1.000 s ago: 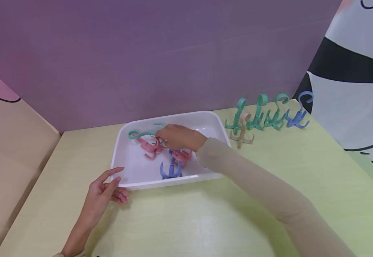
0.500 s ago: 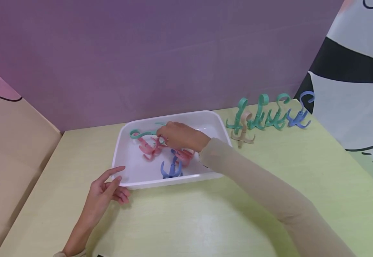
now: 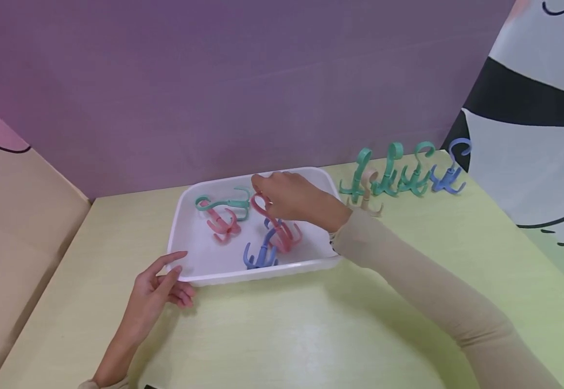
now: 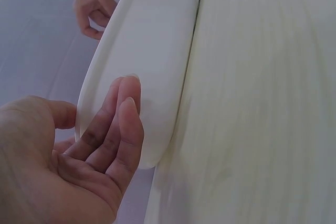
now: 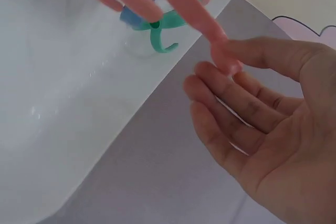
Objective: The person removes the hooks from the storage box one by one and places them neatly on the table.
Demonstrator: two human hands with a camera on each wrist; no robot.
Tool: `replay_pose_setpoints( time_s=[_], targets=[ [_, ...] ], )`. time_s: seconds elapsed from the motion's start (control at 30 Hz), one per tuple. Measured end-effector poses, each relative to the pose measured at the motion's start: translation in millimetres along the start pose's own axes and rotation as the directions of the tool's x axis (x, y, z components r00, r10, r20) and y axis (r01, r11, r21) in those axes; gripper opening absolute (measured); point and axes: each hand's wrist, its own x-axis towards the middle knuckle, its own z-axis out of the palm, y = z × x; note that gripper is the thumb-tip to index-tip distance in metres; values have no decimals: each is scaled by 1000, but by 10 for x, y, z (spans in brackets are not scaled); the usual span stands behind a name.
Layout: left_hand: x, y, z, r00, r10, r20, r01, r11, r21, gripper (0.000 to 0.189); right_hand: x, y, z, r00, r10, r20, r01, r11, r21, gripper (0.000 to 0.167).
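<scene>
My right hand pinches the curled top of a pink hook hanger between thumb and fingers. The hanger's prongs point down over the white tray, as the right wrist view shows it too. Overlapping it in the head view, a blue hook hanger lies near the tray's front wall. Farther left in the tray are a green hook hanger and another pink hook hanger, one across the other. My left hand holds the tray's front left corner, fingers against its outer wall.
Behind the tray's right end stand several hangers on the table: green ones, a beige one and a blue one. A purple wall rises behind the table. The yellow-green tabletop extends in front.
My right hand has drawn back toward the right, lifting the pink hanger's curled end up from among the others. The green hanger's prongs now show. My left hand stays at the tray corner.
</scene>
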Motion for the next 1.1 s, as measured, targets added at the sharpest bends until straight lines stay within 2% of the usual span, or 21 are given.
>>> replay_pose_setpoints(
  time_s=[0.2, 0.4, 0.63, 0.83, 1.0, 1.1],
  targets=[
    [-11, -7, 14, 1000, -8, -2, 8, 1000, -3, 39, -105, 38, -38, 1000, 23, -3, -23, 998, 64, 42],
    [-9, -12, 25, 999, -39, -19, 39, 999, 0, 40, -233, 109, -76, 999, 19, -37, -15, 995, 99, 32],
    [-7, 8, 10, 1000, -22, -15, 22, 1000, 9, 40, -445, 196, -156, 994, -14, -106, 26, 993, 119, 30],
    [-12, 12, 6, 1000, -23, -14, 23, 1000, 13, 39, -609, 256, -147, 991, -52, -119, 69, 988, 140, 33],
    [-4, 3, 5, 1000, -12, -4, 12, 1000, 13, 39, -746, 313, -118, 990, -15, -143, 38, 986, 160, 34],
    [1, 2, 4, 1000, -21, -9, 21, 1000, 19, 39, -829, 347, -101, 986, 10, -167, 24, 980, 197, 26]
  ],
)
